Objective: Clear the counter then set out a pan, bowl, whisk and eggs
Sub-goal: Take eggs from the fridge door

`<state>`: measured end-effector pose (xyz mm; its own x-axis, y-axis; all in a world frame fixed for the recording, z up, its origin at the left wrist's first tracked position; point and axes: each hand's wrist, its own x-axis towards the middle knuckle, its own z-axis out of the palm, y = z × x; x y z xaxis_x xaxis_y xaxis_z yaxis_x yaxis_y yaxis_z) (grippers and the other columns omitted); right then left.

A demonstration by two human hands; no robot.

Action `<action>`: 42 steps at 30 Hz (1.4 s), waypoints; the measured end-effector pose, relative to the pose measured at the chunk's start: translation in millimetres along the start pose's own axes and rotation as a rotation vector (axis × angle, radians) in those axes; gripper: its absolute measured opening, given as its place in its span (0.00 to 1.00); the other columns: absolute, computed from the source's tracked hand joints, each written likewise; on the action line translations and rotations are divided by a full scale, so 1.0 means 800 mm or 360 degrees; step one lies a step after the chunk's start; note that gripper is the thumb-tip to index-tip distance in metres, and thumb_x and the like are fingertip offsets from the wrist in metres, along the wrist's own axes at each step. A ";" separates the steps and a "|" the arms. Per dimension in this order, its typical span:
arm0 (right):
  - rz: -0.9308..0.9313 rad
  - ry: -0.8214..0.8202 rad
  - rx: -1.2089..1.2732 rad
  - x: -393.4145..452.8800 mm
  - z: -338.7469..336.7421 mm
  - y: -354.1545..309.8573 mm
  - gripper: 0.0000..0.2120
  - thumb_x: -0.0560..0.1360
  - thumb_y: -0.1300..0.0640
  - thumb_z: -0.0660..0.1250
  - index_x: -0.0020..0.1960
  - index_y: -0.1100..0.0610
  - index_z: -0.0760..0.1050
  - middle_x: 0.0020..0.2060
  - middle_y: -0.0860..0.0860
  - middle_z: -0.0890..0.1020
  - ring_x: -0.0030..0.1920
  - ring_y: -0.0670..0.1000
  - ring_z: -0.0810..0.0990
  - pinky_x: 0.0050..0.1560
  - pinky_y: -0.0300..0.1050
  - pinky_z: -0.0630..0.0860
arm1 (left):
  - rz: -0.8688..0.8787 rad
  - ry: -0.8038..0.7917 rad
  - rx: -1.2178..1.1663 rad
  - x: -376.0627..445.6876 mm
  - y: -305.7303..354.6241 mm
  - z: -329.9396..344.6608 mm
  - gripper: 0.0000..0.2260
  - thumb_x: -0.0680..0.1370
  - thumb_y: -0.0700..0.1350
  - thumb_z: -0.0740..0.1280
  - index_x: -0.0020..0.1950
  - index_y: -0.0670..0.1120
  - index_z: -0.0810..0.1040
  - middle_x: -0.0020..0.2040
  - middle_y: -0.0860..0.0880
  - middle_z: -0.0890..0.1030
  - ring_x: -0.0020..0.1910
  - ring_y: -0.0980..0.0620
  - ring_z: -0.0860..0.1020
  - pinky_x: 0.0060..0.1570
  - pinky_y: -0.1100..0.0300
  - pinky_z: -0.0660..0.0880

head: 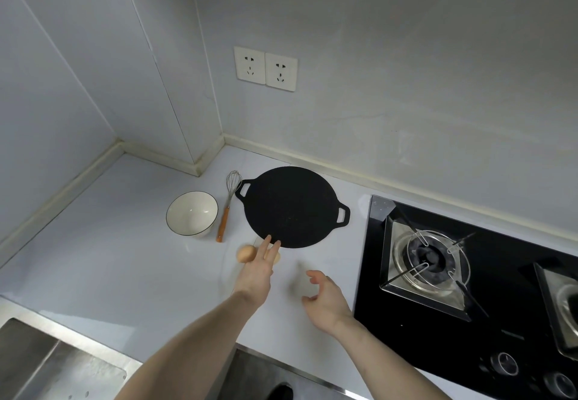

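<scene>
Just beyond the left hand (255, 269), whose straight fingers spread over them, two eggs (246, 253) lie near the counter's (125, 243) front edge; right hand (327, 301) hovers loosely curled, empty.

A second egg (277, 257) is almost wholly covered by the fingers (265, 248) of the left hand (255, 271), so only a pale sliver is seen at their right; whether it is touched cannot be told. The first egg (246, 253) is partly overlapped by the same hand. The right hand (325, 301) is blurred, and the pose of its fingers is not clearly made out. The stove (469, 290) is cut off by the right and bottom edges, its second burner (563, 305) only partly shown. The sink (47, 365) is cropped at the lower left corner. A dark shape (281, 392) at the bottom edge cannot be identified.
</scene>
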<state>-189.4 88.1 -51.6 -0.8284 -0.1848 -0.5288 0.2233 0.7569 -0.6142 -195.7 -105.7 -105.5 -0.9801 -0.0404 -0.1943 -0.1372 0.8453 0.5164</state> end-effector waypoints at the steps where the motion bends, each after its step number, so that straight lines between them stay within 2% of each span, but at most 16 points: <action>1: 0.0001 0.0000 -0.0001 -0.001 -0.001 0.000 0.27 0.80 0.59 0.65 0.76 0.45 0.63 0.71 0.46 0.70 0.65 0.51 0.77 0.66 0.48 0.77 | 0.0008 0.0006 0.0007 0.001 0.001 -0.001 0.35 0.79 0.32 0.60 0.82 0.54 0.54 0.80 0.59 0.47 0.76 0.38 0.65 0.69 0.45 0.71; 3: 0.0001 0.0000 -0.0005 -0.001 -0.002 0.002 0.27 0.80 0.59 0.65 0.76 0.45 0.63 0.71 0.46 0.71 0.65 0.51 0.77 0.66 0.48 0.78 | 0.0001 0.0003 0.0028 0.000 0.005 -0.004 0.34 0.80 0.33 0.60 0.82 0.53 0.54 0.81 0.57 0.47 0.76 0.40 0.65 0.68 0.49 0.73; 5: -0.0004 0.0004 -0.0011 -0.001 -0.003 0.004 0.27 0.80 0.59 0.65 0.76 0.45 0.64 0.71 0.46 0.71 0.64 0.51 0.78 0.65 0.47 0.78 | -0.0022 -0.0017 0.0195 -0.001 0.013 -0.007 0.32 0.82 0.35 0.60 0.82 0.51 0.50 0.82 0.54 0.45 0.78 0.47 0.63 0.63 0.59 0.77; 7: -0.0001 0.0011 -0.0016 -0.003 -0.004 0.006 0.27 0.80 0.59 0.65 0.76 0.46 0.64 0.70 0.47 0.71 0.64 0.51 0.78 0.65 0.47 0.78 | -0.0051 -0.0024 0.0263 -0.001 0.017 -0.009 0.32 0.83 0.37 0.61 0.83 0.51 0.48 0.83 0.52 0.44 0.78 0.51 0.63 0.58 0.64 0.79; 13: 0.0000 0.0011 -0.0007 -0.004 -0.007 0.009 0.27 0.80 0.59 0.64 0.76 0.46 0.63 0.70 0.47 0.71 0.63 0.51 0.78 0.65 0.46 0.78 | -0.0084 -0.0027 0.0283 -0.001 0.019 -0.011 0.34 0.83 0.39 0.62 0.83 0.52 0.46 0.83 0.51 0.44 0.77 0.52 0.65 0.56 0.64 0.79; 17: -0.0002 0.0010 0.0001 -0.005 -0.008 0.007 0.27 0.79 0.59 0.64 0.76 0.46 0.64 0.70 0.47 0.71 0.63 0.51 0.78 0.64 0.46 0.78 | -0.0052 -0.0015 0.0168 -0.007 0.023 -0.018 0.33 0.82 0.36 0.61 0.83 0.52 0.50 0.83 0.52 0.46 0.78 0.46 0.62 0.66 0.57 0.74; 19: -0.0004 0.0008 -0.0003 -0.006 -0.009 0.007 0.27 0.79 0.59 0.64 0.76 0.46 0.64 0.70 0.46 0.71 0.63 0.51 0.78 0.64 0.46 0.78 | -0.0061 -0.0028 0.0193 -0.014 0.026 -0.022 0.33 0.83 0.38 0.61 0.83 0.51 0.49 0.83 0.53 0.45 0.78 0.47 0.63 0.64 0.60 0.74; 21: -0.0004 0.0000 0.0003 -0.014 -0.011 0.006 0.27 0.79 0.59 0.64 0.76 0.46 0.64 0.70 0.46 0.70 0.63 0.50 0.78 0.64 0.46 0.78 | -0.0121 0.0008 0.0135 -0.026 0.025 -0.025 0.33 0.83 0.40 0.63 0.82 0.52 0.49 0.83 0.53 0.46 0.75 0.49 0.69 0.57 0.62 0.77; 23: -0.0010 -0.0003 0.0014 -0.025 -0.013 0.007 0.27 0.79 0.59 0.63 0.76 0.45 0.63 0.70 0.45 0.70 0.61 0.50 0.79 0.63 0.45 0.79 | -0.0172 0.0081 0.0064 -0.045 0.029 -0.028 0.31 0.81 0.41 0.65 0.80 0.53 0.54 0.81 0.53 0.53 0.65 0.49 0.78 0.52 0.61 0.78; 25: -0.0015 -0.0008 0.0035 -0.038 -0.013 0.010 0.28 0.79 0.58 0.63 0.76 0.45 0.63 0.69 0.44 0.70 0.60 0.48 0.79 0.61 0.44 0.79 | -0.0165 0.0091 0.0078 -0.076 0.035 -0.026 0.25 0.80 0.44 0.66 0.74 0.54 0.61 0.76 0.56 0.60 0.55 0.50 0.80 0.45 0.62 0.76; 27: -0.0025 -0.0002 0.0066 -0.056 -0.018 0.014 0.28 0.78 0.58 0.63 0.76 0.44 0.63 0.69 0.43 0.70 0.55 0.46 0.81 0.59 0.41 0.79 | -0.0101 -0.0010 0.0068 -0.110 0.042 -0.020 0.20 0.79 0.46 0.66 0.69 0.56 0.66 0.69 0.59 0.64 0.51 0.53 0.80 0.44 0.62 0.74; 30: -0.0044 0.0013 0.0084 -0.081 -0.026 0.024 0.27 0.78 0.58 0.64 0.74 0.43 0.64 0.68 0.43 0.71 0.49 0.43 0.81 0.55 0.38 0.79 | -0.0062 -0.0258 0.0051 -0.145 0.049 -0.008 0.17 0.76 0.50 0.66 0.63 0.59 0.70 0.62 0.61 0.69 0.56 0.57 0.77 0.55 0.59 0.76; 32: -0.0057 0.0043 0.0077 -0.103 -0.039 0.032 0.28 0.78 0.58 0.65 0.75 0.43 0.64 0.69 0.43 0.70 0.53 0.43 0.79 0.60 0.39 0.77 | 0.0033 -0.0376 0.0115 -0.154 0.065 -0.009 0.17 0.75 0.51 0.67 0.62 0.60 0.71 0.63 0.62 0.70 0.59 0.57 0.76 0.58 0.59 0.75; 35: -0.0081 0.0096 0.0054 -0.128 -0.061 0.044 0.29 0.78 0.58 0.66 0.76 0.45 0.64 0.70 0.44 0.70 0.59 0.46 0.77 0.64 0.40 0.75 | 0.0214 -0.0404 0.0176 -0.146 0.098 -0.019 0.17 0.75 0.51 0.67 0.63 0.58 0.72 0.65 0.60 0.69 0.61 0.57 0.74 0.59 0.59 0.74; 39: -0.0100 0.0255 0.0128 -0.176 -0.097 0.069 0.29 0.78 0.55 0.69 0.77 0.46 0.65 0.70 0.44 0.70 0.66 0.48 0.75 0.63 0.37 0.73 | 0.0472 -0.0401 0.0224 -0.127 0.156 -0.028 0.18 0.77 0.50 0.67 0.66 0.56 0.72 0.66 0.59 0.69 0.63 0.55 0.73 0.60 0.59 0.73; 42: -0.0073 0.0435 0.0196 -0.225 -0.137 0.100 0.29 0.77 0.54 0.70 0.76 0.45 0.66 0.69 0.43 0.71 0.66 0.47 0.75 0.62 0.37 0.74 | 0.0699 -0.0371 0.0216 -0.125 0.221 -0.023 0.18 0.76 0.50 0.67 0.66 0.55 0.73 0.64 0.61 0.69 0.63 0.56 0.73 0.60 0.60 0.73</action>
<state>-78.7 250.9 58.7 -0.9429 -0.0289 -0.3318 0.2291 0.6669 -0.7090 -124.4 37.9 20.9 -0.8810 0.4408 -0.1719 0.3153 0.8178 0.4814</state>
